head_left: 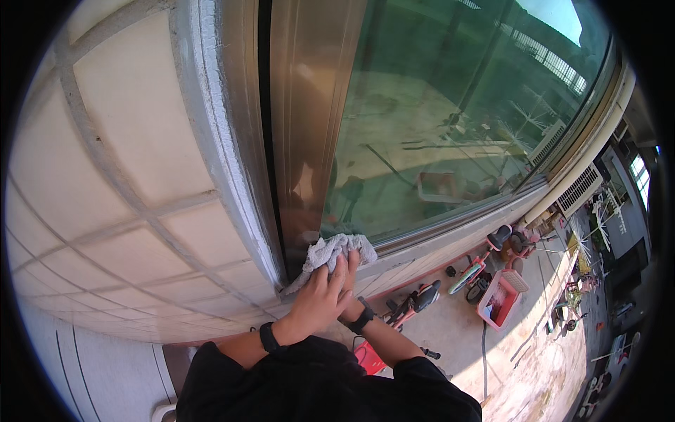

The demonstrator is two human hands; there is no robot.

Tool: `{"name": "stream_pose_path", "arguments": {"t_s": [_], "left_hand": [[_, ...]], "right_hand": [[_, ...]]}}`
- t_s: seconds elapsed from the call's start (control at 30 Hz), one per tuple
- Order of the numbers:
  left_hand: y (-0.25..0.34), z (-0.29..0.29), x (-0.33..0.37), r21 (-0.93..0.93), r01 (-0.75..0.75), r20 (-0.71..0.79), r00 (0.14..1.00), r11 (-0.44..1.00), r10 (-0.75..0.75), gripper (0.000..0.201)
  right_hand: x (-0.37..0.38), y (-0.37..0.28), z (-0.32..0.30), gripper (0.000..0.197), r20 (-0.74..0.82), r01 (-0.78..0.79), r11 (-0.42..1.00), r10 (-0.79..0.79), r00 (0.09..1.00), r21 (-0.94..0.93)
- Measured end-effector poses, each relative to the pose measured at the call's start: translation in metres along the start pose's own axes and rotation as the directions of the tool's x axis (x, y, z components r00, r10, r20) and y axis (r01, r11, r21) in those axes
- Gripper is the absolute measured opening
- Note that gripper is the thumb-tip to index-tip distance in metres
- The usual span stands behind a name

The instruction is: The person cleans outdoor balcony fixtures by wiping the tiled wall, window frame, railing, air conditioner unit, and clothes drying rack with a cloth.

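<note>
A crumpled light-grey cloth [341,247] is pressed against the lower left corner of a window, where the bronze metal frame [304,91] meets the green-tinted glass [415,133]. My left hand [315,299] bears on the cloth, its fingers pointing up and bent onto the fabric. Close beside it, partly hidden behind the left, my right hand [349,285] also grips the cloth. Both wrists wear black bands. Some of the cloth spreads left of my hands toward the sill's end.
A tiled wall [133,141] with grey grout fills the left side. Below the window lie a red-and-white plastic basket [500,299], a small bicycle [415,302] and a scooter-like toy [470,271]. A pale pipe [590,155] and a vented unit [579,190] stand at the right.
</note>
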State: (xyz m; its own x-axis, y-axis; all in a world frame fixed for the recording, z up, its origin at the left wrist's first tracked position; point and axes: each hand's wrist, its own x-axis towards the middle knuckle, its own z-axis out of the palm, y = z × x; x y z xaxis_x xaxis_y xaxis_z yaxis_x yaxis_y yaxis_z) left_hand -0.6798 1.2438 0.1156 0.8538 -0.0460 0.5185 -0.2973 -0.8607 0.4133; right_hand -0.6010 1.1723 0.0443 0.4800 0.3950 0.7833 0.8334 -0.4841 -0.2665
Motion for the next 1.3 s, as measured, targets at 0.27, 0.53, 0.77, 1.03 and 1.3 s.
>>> {"name": "stream_pose_path", "arguments": {"t_s": [0.27,0.53,0.77,1.03,1.3], "left_hand": [[0.005,0.052,0.027,-0.076,-0.057,-0.068,0.996,0.995,0.052,0.069],[0.02,0.128,0.102,-0.181,-0.293,-0.121,0.954,0.939,0.274,0.068],[0.022,0.118,0.097,-0.398,-0.009,0.26,0.958,0.917,0.122,0.069],[0.007,0.047,0.032,-0.236,0.161,0.265,0.959,0.958,-0.096,0.077],[-0.011,-0.013,-0.032,-0.128,0.161,0.134,0.981,0.979,-0.143,0.081]], "right_hand": [[-0.004,0.076,-0.013,0.034,-0.186,0.017,0.981,0.019,0.982,0.191],[-0.011,0.156,-0.053,0.041,-0.21,-0.346,0.927,0.371,0.905,0.146],[-0.022,0.146,-0.07,0.039,-0.094,-0.457,0.882,0.468,0.879,0.117],[0.01,0.061,-0.065,0.027,0.07,-0.18,0.984,0.18,0.981,0.001],[0.014,-0.009,-0.033,0.026,0.183,-0.163,0.961,0.123,0.975,0.223]]}}
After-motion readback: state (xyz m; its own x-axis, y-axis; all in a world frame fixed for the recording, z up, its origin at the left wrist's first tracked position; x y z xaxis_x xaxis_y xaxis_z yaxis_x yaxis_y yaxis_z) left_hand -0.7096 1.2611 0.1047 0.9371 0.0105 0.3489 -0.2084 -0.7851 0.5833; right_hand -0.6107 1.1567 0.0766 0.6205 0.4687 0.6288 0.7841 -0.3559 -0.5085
